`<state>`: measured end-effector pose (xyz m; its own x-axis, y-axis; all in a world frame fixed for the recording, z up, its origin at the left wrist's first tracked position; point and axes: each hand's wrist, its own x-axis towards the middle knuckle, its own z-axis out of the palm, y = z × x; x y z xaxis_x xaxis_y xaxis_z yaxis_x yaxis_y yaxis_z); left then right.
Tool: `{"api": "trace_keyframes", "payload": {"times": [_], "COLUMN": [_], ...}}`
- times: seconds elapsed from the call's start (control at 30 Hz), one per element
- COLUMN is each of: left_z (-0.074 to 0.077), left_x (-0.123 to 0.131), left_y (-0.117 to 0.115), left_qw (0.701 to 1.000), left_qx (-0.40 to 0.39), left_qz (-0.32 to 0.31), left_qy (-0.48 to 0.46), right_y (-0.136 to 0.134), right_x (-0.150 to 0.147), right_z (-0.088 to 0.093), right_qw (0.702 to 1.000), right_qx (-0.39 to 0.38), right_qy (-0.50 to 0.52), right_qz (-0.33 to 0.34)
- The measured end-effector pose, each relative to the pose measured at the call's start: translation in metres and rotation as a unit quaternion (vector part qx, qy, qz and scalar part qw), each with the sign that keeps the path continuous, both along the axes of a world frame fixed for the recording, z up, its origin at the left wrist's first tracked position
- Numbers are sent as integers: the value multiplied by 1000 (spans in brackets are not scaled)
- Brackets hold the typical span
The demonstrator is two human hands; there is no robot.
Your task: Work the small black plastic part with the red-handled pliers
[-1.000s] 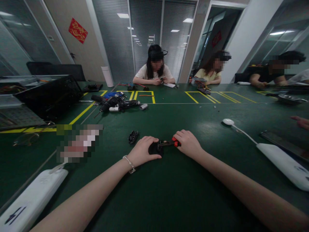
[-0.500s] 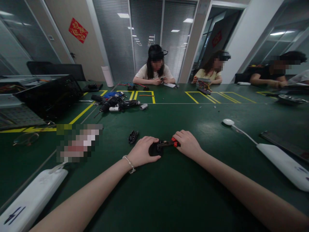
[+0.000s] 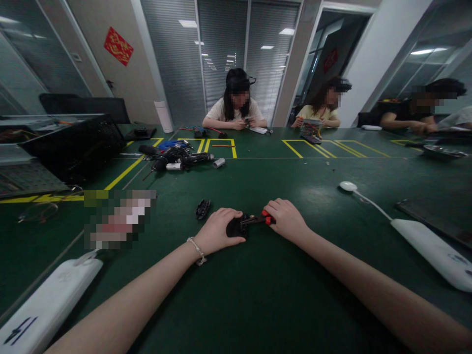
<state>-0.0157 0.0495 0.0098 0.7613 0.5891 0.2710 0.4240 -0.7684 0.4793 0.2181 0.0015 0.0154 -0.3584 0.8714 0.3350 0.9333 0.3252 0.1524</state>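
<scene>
My left hand (image 3: 217,228) grips a small black plastic part (image 3: 235,227), its thumb and fingers around the left side and the part resting low over the table. In my right hand (image 3: 287,219) are pliers with red handles (image 3: 268,217), the fingers closed round the grips. The dark jaws of the pliers point left and meet the right side of the black part. What exactly the jaws touch is too small to make out. Up and left of my left hand lies another black part (image 3: 202,209) with a ribbed inside.
Across the green table (image 3: 258,295) several people work. A power drill (image 3: 162,160) lies among cables at the back left. White power banks lie left (image 3: 55,300) and right (image 3: 429,250). A black computer case (image 3: 73,147) and glasses (image 3: 39,211) are at the left.
Both hands, the black part and the pliers stay nearly in place. The whole view has shifted very slightly.
</scene>
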Motion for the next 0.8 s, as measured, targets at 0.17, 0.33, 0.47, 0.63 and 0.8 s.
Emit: {"api": "trace_keyframes", "payload": {"times": [0.17, 0.33, 0.47, 0.63, 0.8], "left_z": [-1, -2, -2, -1, -1], "left_x": [0, 0, 0, 0, 0], "left_y": [1, 1, 2, 1, 1], "left_qw": [1000, 1000, 1000, 1000, 1000], "left_qx": [-3, -7, -11, -11, -9], "left_qz": [-4, 2, 5, 6, 2], "left_qy": [-1, 7, 5, 2, 1], "right_y": [1, 1, 0, 1, 0], "right_x": [1, 1, 1, 3, 3], "right_z": [-1, -1, -1, -2, -1], "right_qw": [1000, 1000, 1000, 1000, 1000], "right_qx": [2, 8, 7, 4, 6], "right_qy": [-3, -4, -3, -7, -5], "right_qz": [7, 6, 4, 0, 3]}}
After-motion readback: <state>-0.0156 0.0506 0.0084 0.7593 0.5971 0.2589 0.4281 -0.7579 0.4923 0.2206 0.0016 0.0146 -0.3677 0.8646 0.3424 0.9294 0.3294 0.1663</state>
